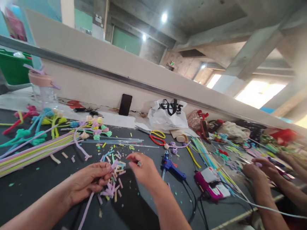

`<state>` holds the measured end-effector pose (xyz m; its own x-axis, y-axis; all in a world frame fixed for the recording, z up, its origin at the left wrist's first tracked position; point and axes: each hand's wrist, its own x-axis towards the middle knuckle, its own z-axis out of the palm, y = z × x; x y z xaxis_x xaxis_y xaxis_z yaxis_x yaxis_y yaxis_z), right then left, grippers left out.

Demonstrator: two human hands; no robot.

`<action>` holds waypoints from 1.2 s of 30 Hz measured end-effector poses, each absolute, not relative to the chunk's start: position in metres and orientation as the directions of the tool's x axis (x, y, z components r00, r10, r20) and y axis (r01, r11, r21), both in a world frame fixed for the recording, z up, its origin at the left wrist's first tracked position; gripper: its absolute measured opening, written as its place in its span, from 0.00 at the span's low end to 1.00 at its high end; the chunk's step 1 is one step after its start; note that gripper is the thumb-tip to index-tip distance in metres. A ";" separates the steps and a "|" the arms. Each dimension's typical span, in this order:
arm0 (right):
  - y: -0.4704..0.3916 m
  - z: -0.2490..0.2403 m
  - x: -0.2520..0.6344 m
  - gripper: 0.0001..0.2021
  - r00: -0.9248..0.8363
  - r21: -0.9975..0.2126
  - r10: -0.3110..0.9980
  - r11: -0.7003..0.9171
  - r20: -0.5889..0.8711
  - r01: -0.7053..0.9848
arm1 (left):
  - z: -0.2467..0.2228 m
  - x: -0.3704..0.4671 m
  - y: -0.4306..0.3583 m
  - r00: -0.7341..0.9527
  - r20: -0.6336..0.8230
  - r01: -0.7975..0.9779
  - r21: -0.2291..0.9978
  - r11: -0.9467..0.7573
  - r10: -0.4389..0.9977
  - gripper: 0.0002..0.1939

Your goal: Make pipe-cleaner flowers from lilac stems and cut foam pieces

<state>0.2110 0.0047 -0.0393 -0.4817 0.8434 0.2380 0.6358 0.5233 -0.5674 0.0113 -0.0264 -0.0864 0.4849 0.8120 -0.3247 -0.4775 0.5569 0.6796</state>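
My left hand (95, 179) is closed in a pinch around a lavender chenille stem (85, 212). The stem's long end hangs below the fist toward the table's near edge, and short lavender tips show at the fingertips. Just to the right, my right hand (144, 169) hovers with loosely curled fingers slightly apart and nothing visible in them. A small ring-like object shows on its fingers. Between and beneath both hands lies a pile of short cut chenille pieces (115, 187) in lavender, yellow, peach and blue.
Long chenille stems (33, 150) and fuzzy flowers (38, 136) lie left. Scissors (158, 138), a blue glue gun (174, 169) and a magenta-and-white box (211, 185) with cables are right. A phone (125, 104) leans against the partition. Another person's hands (258, 169) work far right.
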 end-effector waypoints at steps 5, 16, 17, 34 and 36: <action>0.000 -0.015 0.266 0.24 -0.287 -0.307 0.925 0.357 0.249 0.882 | -0.085 0.011 -0.027 0.484 -0.317 -0.489 0.675 0.553 0.816 0.13; 0.034 -0.065 0.349 0.26 0.164 -0.171 0.984 -0.151 0.063 0.974 | -0.087 0.013 -0.029 0.512 -0.293 -0.491 0.672 0.555 0.807 0.11; 0.035 -0.064 0.349 0.26 0.168 -0.188 0.982 -0.151 0.080 0.971 | -0.087 0.012 -0.029 0.506 -0.295 -0.494 0.671 0.553 0.810 0.11; -0.085 -0.057 0.212 0.05 -0.044 -0.632 0.883 0.368 0.467 0.682 | -0.075 0.018 -0.034 0.548 -0.173 -0.580 0.627 0.521 0.818 0.09; -0.085 -0.060 0.208 0.06 -0.098 -0.624 0.891 0.386 0.444 0.680 | -0.077 0.018 -0.033 0.547 -0.140 -0.592 0.633 0.499 0.825 0.09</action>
